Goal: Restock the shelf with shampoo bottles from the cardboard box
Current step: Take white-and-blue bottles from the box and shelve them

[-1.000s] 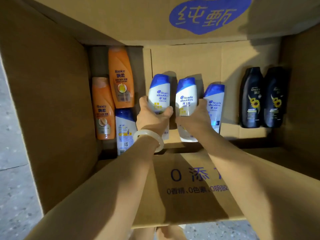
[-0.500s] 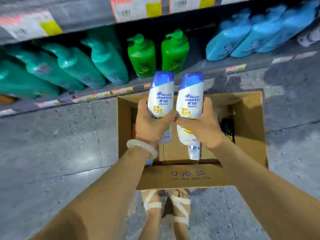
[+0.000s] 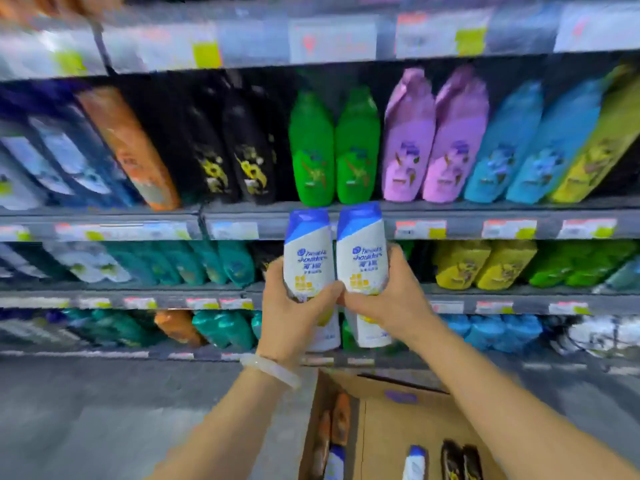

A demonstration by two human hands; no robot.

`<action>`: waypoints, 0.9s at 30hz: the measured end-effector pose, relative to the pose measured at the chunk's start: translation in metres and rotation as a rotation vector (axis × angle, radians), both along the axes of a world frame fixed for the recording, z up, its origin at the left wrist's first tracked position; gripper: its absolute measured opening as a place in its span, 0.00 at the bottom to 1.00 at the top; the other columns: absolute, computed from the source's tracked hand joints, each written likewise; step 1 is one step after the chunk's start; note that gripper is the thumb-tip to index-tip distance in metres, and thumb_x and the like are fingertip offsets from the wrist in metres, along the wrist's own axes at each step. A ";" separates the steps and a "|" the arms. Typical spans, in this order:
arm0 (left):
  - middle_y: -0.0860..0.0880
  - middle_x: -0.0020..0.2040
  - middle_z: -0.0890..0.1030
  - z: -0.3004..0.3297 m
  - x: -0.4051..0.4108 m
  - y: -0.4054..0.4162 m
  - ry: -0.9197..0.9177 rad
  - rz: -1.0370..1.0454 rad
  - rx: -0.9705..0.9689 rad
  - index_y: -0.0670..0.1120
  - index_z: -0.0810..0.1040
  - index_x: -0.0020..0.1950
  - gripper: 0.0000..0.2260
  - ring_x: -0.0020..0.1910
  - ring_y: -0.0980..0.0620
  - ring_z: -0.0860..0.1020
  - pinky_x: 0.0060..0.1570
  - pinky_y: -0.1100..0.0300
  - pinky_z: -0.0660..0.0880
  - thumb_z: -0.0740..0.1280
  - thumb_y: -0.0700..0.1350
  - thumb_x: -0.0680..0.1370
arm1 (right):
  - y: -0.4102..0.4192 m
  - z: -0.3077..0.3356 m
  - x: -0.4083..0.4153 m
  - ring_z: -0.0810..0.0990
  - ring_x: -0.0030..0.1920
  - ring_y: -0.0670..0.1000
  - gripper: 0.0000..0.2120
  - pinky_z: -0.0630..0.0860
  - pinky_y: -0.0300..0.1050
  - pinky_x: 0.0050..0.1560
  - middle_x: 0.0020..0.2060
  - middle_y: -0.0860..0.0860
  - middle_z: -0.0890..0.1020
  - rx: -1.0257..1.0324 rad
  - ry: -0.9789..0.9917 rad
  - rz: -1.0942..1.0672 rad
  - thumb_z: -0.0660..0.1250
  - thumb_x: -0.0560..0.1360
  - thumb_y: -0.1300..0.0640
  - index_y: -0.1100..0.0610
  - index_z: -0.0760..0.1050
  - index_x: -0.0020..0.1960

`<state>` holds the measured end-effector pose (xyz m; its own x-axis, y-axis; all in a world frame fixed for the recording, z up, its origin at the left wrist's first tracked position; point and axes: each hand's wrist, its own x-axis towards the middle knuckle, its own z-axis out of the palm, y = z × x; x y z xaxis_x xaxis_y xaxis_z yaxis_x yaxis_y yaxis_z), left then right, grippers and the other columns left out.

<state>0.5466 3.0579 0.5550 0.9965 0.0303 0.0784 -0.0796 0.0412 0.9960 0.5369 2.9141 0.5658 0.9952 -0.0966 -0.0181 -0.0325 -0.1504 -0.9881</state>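
Held bottles [image 3: 306, 258]: showing white bodies, blue caps, yellow marks low on the labels.
Bracelet [image 3: 273, 370]: showing pale, milky white on the left wrist.
Cardboard box [image 3: 384, 427]: showing brown, with a blue-purple mark.
Shelf [image 3: 346, 216]: showing grey edges with red-and-yellow price tags.
Shelf bottles, middle row: showing orange, black with yellow flowers, green [image 3: 334, 150], purple [image 3: 434, 140], blue, yellow-green.

Both hands [image 3: 343, 317] have lifted the two white shampoo bottles [image 3: 334, 251] from the cardboard box [image 3: 391, 431] up to the shelf [image 3: 450, 211].
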 end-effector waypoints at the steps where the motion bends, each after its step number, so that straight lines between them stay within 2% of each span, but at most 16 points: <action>1: 0.48 0.44 0.80 0.026 -0.001 0.011 -0.034 0.021 0.009 0.47 0.70 0.51 0.20 0.36 0.61 0.80 0.34 0.67 0.77 0.74 0.31 0.67 | 0.011 0.026 0.002 0.79 0.38 0.32 0.29 0.78 0.31 0.40 0.47 0.45 0.80 0.010 -0.037 0.035 0.75 0.63 0.69 0.46 0.64 0.51; 4: 0.46 0.44 0.80 0.098 -0.004 0.051 -0.139 0.106 0.007 0.46 0.71 0.50 0.19 0.37 0.60 0.80 0.36 0.66 0.78 0.74 0.31 0.67 | 0.050 0.094 0.012 0.79 0.38 0.33 0.32 0.77 0.31 0.37 0.46 0.46 0.79 0.020 -0.143 0.134 0.77 0.60 0.68 0.46 0.64 0.51; 6: 0.46 0.46 0.80 0.139 -0.010 0.082 -0.195 0.152 0.010 0.44 0.71 0.54 0.20 0.39 0.59 0.81 0.37 0.64 0.79 0.74 0.33 0.67 | 0.082 0.132 0.017 0.79 0.38 0.34 0.32 0.76 0.31 0.36 0.46 0.47 0.79 0.014 -0.217 0.185 0.78 0.59 0.65 0.47 0.64 0.52; 11: 0.49 0.44 0.79 0.214 -0.026 0.171 -0.305 0.237 0.021 0.47 0.71 0.51 0.17 0.37 0.62 0.81 0.34 0.68 0.77 0.72 0.33 0.69 | 0.176 0.204 0.026 0.80 0.45 0.43 0.30 0.78 0.38 0.42 0.47 0.47 0.79 0.012 -0.321 0.338 0.78 0.61 0.65 0.46 0.64 0.50; 14: 0.50 0.43 0.80 0.238 -0.032 0.232 -0.334 0.310 0.036 0.43 0.70 0.52 0.17 0.36 0.63 0.81 0.33 0.69 0.76 0.72 0.32 0.69 | 0.240 0.226 0.031 0.81 0.42 0.41 0.31 0.79 0.38 0.42 0.46 0.48 0.80 0.041 -0.347 0.392 0.77 0.57 0.62 0.48 0.65 0.51; 16: 0.50 0.43 0.80 0.247 -0.032 0.274 -0.339 0.336 0.054 0.45 0.71 0.52 0.17 0.36 0.62 0.81 0.34 0.68 0.77 0.73 0.33 0.69 | 0.285 0.234 0.036 0.82 0.40 0.38 0.31 0.79 0.36 0.41 0.46 0.47 0.81 0.053 -0.358 0.424 0.77 0.59 0.65 0.49 0.65 0.53; 20: 0.47 0.44 0.80 0.258 -0.027 0.364 -0.334 0.374 0.093 0.45 0.71 0.52 0.17 0.36 0.61 0.81 0.34 0.68 0.77 0.73 0.34 0.69 | 0.376 0.238 0.047 0.83 0.41 0.42 0.31 0.79 0.37 0.39 0.46 0.50 0.82 0.094 -0.337 0.439 0.78 0.61 0.66 0.56 0.66 0.57; 23: 0.47 0.44 0.80 0.262 -0.022 0.425 -0.322 0.411 0.127 0.46 0.71 0.52 0.17 0.35 0.62 0.81 0.32 0.69 0.76 0.73 0.34 0.69 | 0.441 0.237 0.053 0.81 0.36 0.38 0.28 0.78 0.34 0.35 0.44 0.50 0.81 0.133 -0.319 0.450 0.75 0.64 0.70 0.56 0.65 0.56; 25: 0.46 0.44 0.81 0.261 -0.016 0.461 -0.315 0.436 0.133 0.48 0.71 0.51 0.17 0.37 0.58 0.81 0.34 0.66 0.77 0.74 0.35 0.69 | 0.476 0.236 0.059 0.81 0.35 0.37 0.27 0.78 0.34 0.35 0.42 0.48 0.80 0.155 -0.315 0.453 0.74 0.64 0.71 0.54 0.65 0.53; 27: 0.45 0.45 0.81 0.259 -0.007 0.489 -0.299 0.448 0.130 0.50 0.71 0.50 0.18 0.40 0.52 0.82 0.36 0.61 0.78 0.74 0.36 0.68 | 0.504 0.237 0.065 0.82 0.38 0.42 0.27 0.80 0.39 0.40 0.42 0.48 0.80 0.161 -0.300 0.458 0.76 0.63 0.70 0.50 0.65 0.51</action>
